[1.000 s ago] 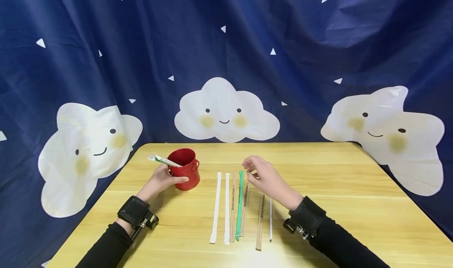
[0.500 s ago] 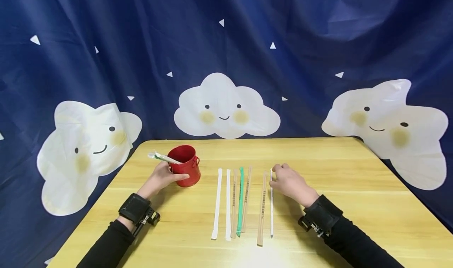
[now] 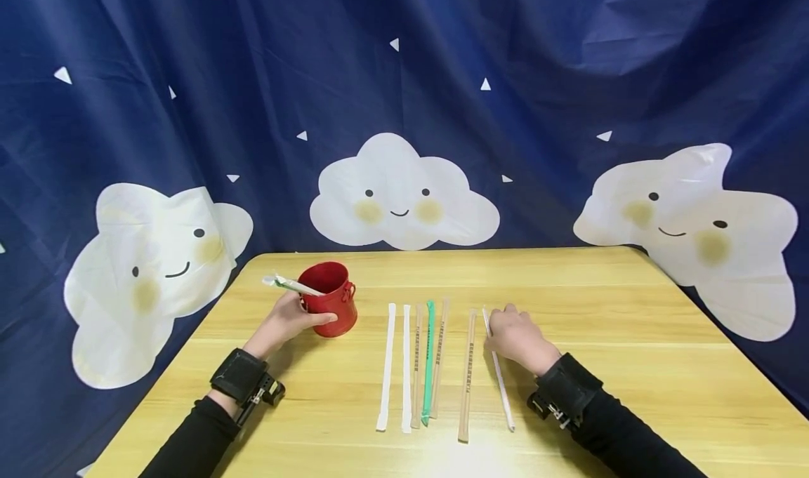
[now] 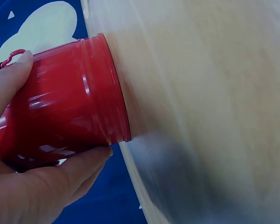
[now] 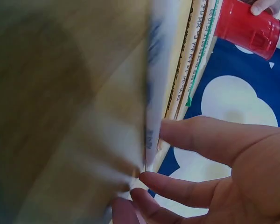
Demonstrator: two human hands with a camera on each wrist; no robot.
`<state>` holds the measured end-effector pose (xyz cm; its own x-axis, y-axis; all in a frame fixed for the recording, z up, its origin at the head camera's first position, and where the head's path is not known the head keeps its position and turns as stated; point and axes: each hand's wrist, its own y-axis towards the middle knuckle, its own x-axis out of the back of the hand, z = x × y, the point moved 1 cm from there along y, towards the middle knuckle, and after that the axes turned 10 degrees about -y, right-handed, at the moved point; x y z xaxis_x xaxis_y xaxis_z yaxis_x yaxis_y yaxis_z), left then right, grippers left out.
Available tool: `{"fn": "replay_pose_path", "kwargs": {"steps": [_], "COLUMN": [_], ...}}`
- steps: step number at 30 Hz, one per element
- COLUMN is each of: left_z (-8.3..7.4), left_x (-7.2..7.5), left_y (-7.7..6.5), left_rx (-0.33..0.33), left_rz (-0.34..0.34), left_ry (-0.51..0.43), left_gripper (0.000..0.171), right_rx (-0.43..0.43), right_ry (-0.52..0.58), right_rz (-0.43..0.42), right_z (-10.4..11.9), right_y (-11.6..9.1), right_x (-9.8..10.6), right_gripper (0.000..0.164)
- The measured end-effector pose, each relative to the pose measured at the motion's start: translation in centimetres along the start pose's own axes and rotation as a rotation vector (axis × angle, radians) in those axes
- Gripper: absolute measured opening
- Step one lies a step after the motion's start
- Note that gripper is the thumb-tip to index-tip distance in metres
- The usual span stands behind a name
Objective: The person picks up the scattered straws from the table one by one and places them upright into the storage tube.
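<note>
My left hand (image 3: 292,321) grips a small red bucket (image 3: 339,316) by its side, at the table's left. Its thumb and fingers wrap the red wall in the left wrist view. A white-and-green wrapped straw (image 3: 294,286) leans out over the rim. On the right, my right hand (image 3: 521,339) pinches a thin white wrapped straw (image 3: 503,399) near its far end, and the straw lies aslant. In the right wrist view the thumb (image 5: 186,135) presses one side of that straw, with fingertips at its end.
Left of the right hand lie a tan paper-wrapped straw (image 3: 468,380), a green straw (image 3: 428,366) between two more tan ones, and two white straws (image 3: 387,369). A blue cloud-print curtain (image 3: 537,57) hangs behind the wooden table (image 3: 600,323).
The right hand has moved right from above the middle straws to the rightmost white straw and pinched it. That straw's near end has swung right. The left hand keeps holding the bucket.
</note>
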<state>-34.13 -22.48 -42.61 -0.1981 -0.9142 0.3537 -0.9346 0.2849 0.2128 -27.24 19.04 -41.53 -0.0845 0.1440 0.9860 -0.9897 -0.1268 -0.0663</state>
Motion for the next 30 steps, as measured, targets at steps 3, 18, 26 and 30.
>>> {"fn": "replay_pose_path", "kwargs": {"steps": [3,18,26,30], "left_z": [-0.1,0.0,0.0,0.1], "left_x": [0.0,-0.2,-0.1,-0.1], "left_y": [0.1,-0.1,0.0,-0.1], "left_rx": [0.007,-0.028,-0.020,-0.003], "left_rz": [-0.005,-0.007,-0.017,-0.008], "left_ry": [-0.005,-0.026,-0.016,-0.025], "left_gripper": [0.078,0.079,0.078,0.077], "right_rx": [-0.002,0.069,0.043,0.030], "right_ry": [-0.009,-0.082,-0.105,-0.087], "right_rz": [0.008,-0.089,-0.089,-0.059], "right_z": [-0.1,-0.2,-0.2,-0.4], "right_y": [0.0,-0.5,0.4,0.8], "right_x": [0.2,0.0,0.0,-0.1], "right_gripper": [0.015,0.013,0.012,0.008]}}
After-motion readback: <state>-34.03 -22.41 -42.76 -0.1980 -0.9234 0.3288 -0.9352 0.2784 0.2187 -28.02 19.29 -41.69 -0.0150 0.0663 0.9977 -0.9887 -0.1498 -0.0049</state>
